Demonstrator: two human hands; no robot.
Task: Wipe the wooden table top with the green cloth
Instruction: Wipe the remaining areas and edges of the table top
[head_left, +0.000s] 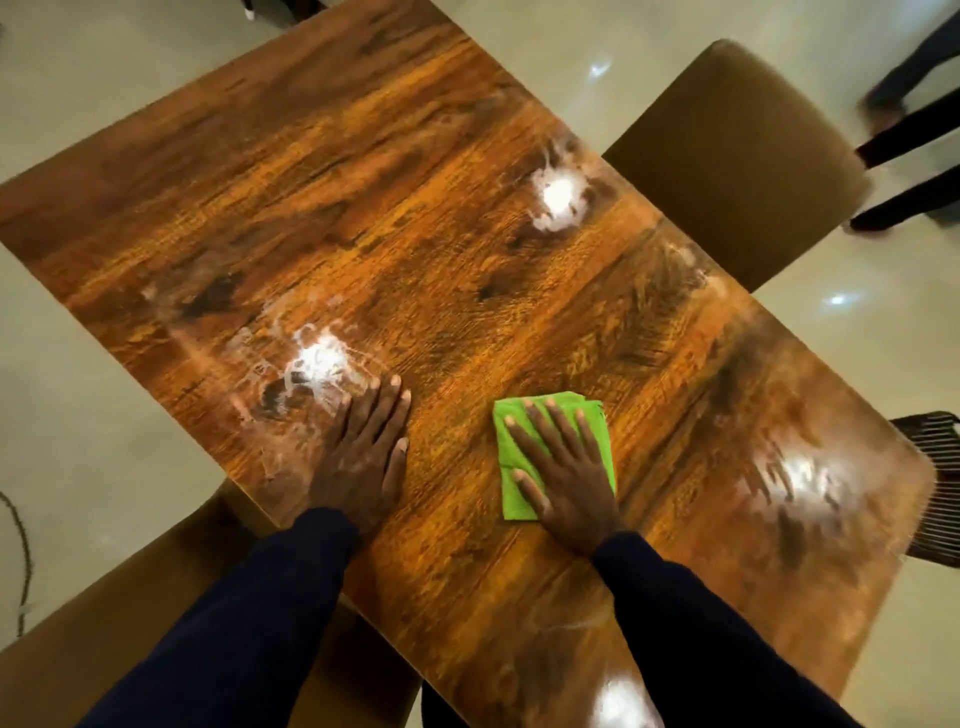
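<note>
right hand (566, 478) flat on green cloth (553, 452), fingers spread, left hand (363, 457) flat on wooden table top (441, 234), fingers together

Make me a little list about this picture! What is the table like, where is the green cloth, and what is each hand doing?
table: wooden table top, shiny, with bright smeary patches
cloth: green cloth, folded, lying flat on the table
right hand: right hand presses flat on the cloth, fingers spread
left hand: left hand rests flat on bare wood, apart from the cloth
chair: brown chair beside the table's far right edge
</note>
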